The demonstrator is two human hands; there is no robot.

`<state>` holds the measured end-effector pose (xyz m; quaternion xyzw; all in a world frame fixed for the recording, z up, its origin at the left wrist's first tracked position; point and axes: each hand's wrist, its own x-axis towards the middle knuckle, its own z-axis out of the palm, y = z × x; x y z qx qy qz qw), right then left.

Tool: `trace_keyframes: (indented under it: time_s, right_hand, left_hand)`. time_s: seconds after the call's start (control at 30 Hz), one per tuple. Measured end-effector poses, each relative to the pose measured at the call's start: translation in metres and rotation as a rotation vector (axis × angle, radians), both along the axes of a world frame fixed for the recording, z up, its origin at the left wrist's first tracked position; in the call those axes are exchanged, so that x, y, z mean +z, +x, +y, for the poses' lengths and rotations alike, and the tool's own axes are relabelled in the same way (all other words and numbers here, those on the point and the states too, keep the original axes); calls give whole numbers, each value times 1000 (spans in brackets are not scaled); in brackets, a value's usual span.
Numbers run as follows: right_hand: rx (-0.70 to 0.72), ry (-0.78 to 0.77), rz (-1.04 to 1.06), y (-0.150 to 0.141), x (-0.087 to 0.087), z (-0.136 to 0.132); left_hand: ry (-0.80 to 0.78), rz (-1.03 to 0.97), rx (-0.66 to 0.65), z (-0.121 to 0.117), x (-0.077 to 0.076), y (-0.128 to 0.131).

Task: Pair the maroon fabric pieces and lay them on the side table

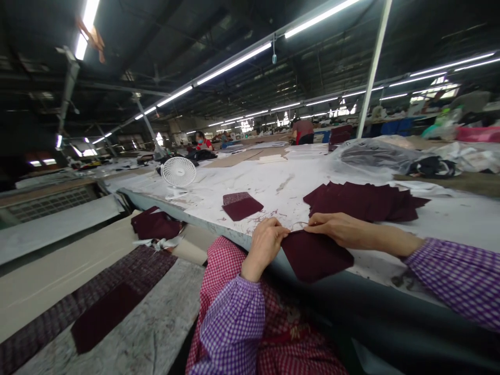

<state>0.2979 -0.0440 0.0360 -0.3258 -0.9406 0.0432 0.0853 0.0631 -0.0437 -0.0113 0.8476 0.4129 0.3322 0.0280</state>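
Note:
Between my hands, a maroon fabric piece (317, 258) hangs partly over the front edge of the table. My left hand (266, 244) is closed in a pinch on its upper left corner. Further right along the same edge, my right hand (338, 229) also pinches the piece, with fingers together. A thin pale strip shows at the edge between the fingertips; its kind is unclear. Behind my right hand lies a spread stack of maroon fabric pieces (361, 200). Left of it on the table is a smaller maroon piece (242, 206) with a speckled part.
A white fan (178, 172) stands on the white-covered table (211, 182). On a lower surface at left are a maroon bundle (156, 224) and a patterned fabric strip (94, 284). Clear plastic bags (375, 153) lie at the right back. Other people (303, 131) are far behind.

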Motion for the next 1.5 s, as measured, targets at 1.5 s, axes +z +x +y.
trace_keyframes:
  time_s: [1.5]
  right_hand:
    - [-27,408,-451,-55,11,0]
  left_hand:
    - [-85,-563,108,18,-16,-46]
